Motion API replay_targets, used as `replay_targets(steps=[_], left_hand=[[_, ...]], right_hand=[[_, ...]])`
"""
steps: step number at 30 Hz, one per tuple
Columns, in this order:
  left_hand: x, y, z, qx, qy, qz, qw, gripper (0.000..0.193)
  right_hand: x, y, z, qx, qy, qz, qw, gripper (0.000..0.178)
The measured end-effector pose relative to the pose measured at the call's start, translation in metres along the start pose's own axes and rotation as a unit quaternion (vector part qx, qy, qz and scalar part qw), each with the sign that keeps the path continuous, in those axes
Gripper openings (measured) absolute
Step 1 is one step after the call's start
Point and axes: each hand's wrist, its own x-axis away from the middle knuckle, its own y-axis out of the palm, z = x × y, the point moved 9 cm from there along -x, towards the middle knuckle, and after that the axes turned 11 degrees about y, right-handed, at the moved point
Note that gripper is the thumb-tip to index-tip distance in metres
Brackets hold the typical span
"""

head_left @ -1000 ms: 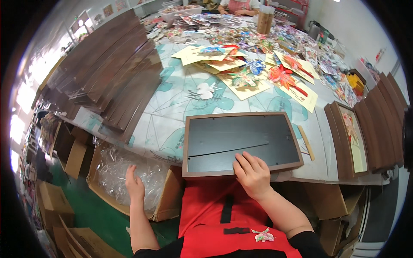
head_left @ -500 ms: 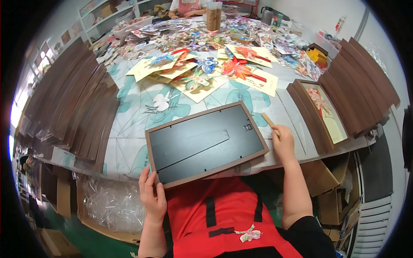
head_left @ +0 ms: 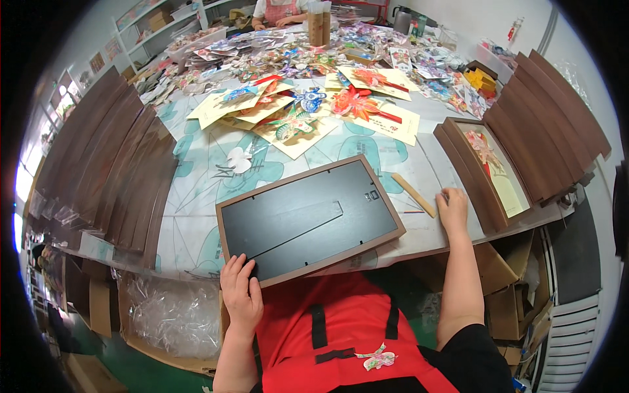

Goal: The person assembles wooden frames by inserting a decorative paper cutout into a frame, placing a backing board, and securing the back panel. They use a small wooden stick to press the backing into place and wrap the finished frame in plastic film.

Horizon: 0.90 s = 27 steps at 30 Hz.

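Note:
A brown picture frame (head_left: 313,267) lies face down at the table's near edge, its black backing up and its support flap flat. My left hand (head_left: 241,291) holds the near left corner, fingers laid over the rim. To the right of the frame, a flat wooden stick (head_left: 415,195) rests on the table. Just beyond the stick's near end is my right hand (head_left: 452,213), loosely curled with no object visible in it. Part of its fingertips is hidden.
Brown frames stand stacked at left (head_left: 98,164) and right (head_left: 544,131); one box frame (head_left: 488,173) holds a decorated card. Cream cards with colourful ornaments (head_left: 295,121) and a white cut-out (head_left: 239,160) lie ahead. Further back are heaped paper pieces (head_left: 262,59) and a person (head_left: 282,13).
My right hand has let go of the wooden stick and moved slightly right. My left hand has shifted up onto the frame's corner, its fingers now over the rim.

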Motion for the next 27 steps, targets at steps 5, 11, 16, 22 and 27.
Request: replay_targets(steps=[5, 11, 16, 22, 27], left_hand=[[-0.002, -0.001, -0.001, -0.023, -0.001, 0.000, 1.000, 0.029], [-0.014, 0.005, 0.002, -0.081, 0.021, -0.043, 0.996, 0.029], [-0.016, 0.001, 0.016, -0.024, 0.014, -0.046, 0.999, 0.037], [-0.033, 0.036, 0.041, 0.093, 0.017, -0.101, 0.990, 0.057], [-0.039, 0.046, 0.043, 0.037, 0.014, -0.114, 0.993, 0.057]], right_hand=[[0.019, 0.006, -0.054, -0.050, -0.067, -0.050, 0.995, 0.017], [0.009, 0.024, -0.042, -0.105, -0.052, -0.094, 0.989, 0.013], [0.051, -0.042, -0.141, -0.363, -0.058, -0.187, 0.911, 0.011], [0.133, -0.037, -0.244, -0.173, -0.342, -0.255, 0.888, 0.018], [0.140, -0.024, -0.261, -0.046, -0.388, -0.273, 0.879, 0.035]])
